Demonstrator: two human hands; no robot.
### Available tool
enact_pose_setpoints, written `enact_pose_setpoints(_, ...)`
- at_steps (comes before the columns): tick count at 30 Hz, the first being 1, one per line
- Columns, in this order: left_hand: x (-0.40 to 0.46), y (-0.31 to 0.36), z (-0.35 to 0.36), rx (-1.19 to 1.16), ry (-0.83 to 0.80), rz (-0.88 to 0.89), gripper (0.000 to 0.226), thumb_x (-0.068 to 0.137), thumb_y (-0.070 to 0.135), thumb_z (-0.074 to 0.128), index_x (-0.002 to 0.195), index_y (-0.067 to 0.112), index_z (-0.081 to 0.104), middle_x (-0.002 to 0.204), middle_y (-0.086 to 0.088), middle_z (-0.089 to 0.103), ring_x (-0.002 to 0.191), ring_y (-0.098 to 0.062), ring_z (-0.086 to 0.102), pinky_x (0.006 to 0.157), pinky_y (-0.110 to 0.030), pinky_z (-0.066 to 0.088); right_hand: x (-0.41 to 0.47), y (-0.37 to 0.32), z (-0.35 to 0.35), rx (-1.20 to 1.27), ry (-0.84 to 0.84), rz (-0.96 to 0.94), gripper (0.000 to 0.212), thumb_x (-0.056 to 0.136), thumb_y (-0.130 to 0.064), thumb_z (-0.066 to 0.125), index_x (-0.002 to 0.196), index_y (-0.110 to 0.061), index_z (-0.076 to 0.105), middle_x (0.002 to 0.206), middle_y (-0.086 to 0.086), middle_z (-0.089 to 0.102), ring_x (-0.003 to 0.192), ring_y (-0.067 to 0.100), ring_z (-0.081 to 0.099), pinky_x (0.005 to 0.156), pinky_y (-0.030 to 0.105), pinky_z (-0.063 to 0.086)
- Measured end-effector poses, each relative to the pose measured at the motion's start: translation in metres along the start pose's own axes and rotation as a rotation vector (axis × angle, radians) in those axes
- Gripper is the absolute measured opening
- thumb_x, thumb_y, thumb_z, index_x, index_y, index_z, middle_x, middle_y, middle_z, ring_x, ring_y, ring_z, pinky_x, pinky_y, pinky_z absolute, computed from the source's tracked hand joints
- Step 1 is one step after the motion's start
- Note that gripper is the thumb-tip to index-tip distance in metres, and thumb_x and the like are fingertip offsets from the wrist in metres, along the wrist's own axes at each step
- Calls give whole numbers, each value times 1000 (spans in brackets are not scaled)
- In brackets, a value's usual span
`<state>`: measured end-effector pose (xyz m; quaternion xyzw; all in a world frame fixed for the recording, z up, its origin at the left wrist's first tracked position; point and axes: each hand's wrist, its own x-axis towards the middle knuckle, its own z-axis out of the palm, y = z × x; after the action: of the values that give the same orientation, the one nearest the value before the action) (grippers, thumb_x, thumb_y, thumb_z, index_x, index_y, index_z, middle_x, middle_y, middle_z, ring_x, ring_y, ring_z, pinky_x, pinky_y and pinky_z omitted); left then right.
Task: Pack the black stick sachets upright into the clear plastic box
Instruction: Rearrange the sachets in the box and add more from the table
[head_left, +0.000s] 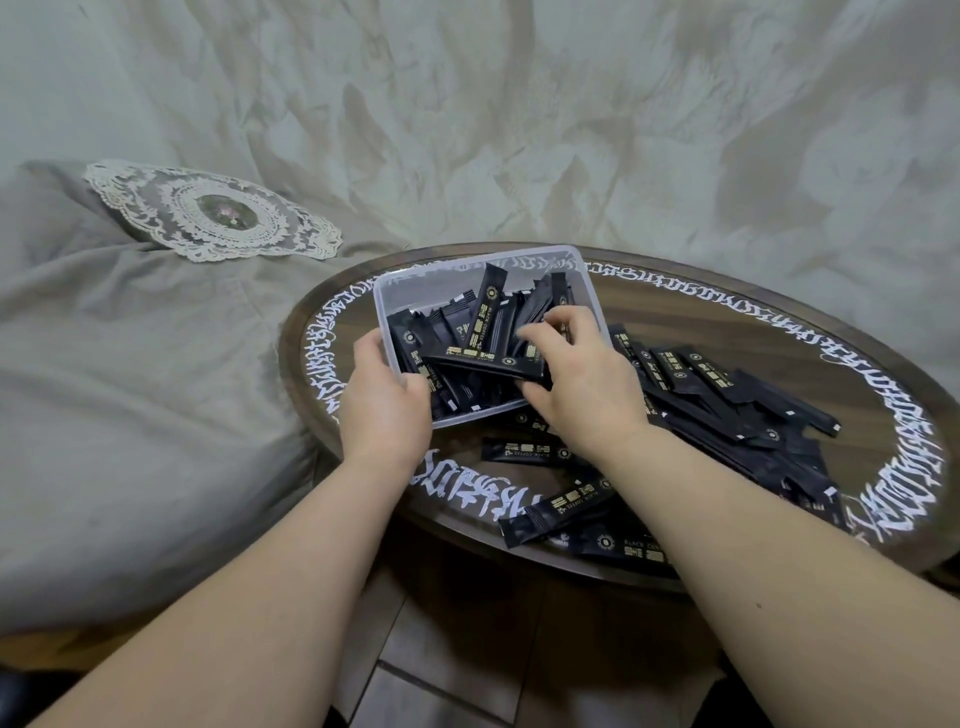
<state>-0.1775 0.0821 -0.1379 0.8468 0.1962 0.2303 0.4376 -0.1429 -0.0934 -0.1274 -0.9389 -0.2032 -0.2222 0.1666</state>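
One clear box (589, 291), sachets inside uncountable; loose pile (748, 410) at 3 o'clock. Left hand (382, 402) grips the box's near-left corner; right hand (576, 374) pinches one sachet (483, 365) over it.

One view only, worn on the person's head, looking forward and steeply down over both bare forearms, which run in from the bottom edge toward the middle of the frame. The lens is wide: the round dark wooden table with white script around its rim (883, 410) bows outward and its right edge bends toward the frame's side. The camera sits close, with the table's near edge just below centre and its far edge only a little above. Beyond the far edge and off to the left, the view takes in rumpled grey-green bedding (519, 130) filling the whole upper half, with a round white lace doily (208, 213) left of the table.
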Motion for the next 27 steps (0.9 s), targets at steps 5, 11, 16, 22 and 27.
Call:
enact_pose_setpoints(5,4,0,5,7,-17,9,51,87,6,45,134,22,38,73,5,56,69,-10,54,64,-32,36,1,12,14,42,117,-74,14,84,-26,69,90,-14,70,97,2,60,71,29,62,57,32,49)
enact_pose_setpoints(11,6,-1,7,66,-18,41,49,87,7,45,134,19,37,72,5,55,67,-9,51,61,-33,32,6,31,-4,276,350,271,14,88,-24,64,91,-14,73,81,0,56,73,16,51,65,21,29)
enact_pose_setpoints(16,7,-1,6,103,-10,72,52,87,7,46,137,16,35,74,3,57,63,-7,47,60,-33,30,3,49,-8,260,273,552,25,92,-35,56,104,-18,70,95,4,64,84,18,52,70,25,30)
enact_pose_setpoints(22,3,-2,5,103,-13,101,53,86,6,45,137,16,34,74,-1,58,67,-16,54,61,-33,34,5,46,6,121,42,563,30,90,-39,57,111,-19,65,106,2,64,97,25,59,72,28,37)
enact_pose_setpoints(27,4,-3,5,122,-11,118,57,85,6,45,140,17,33,80,-5,60,72,-26,54,64,-34,35,6,42,2,168,45,548,36,87,-43,60,115,-20,60,104,0,61,98,23,58,74,29,38)
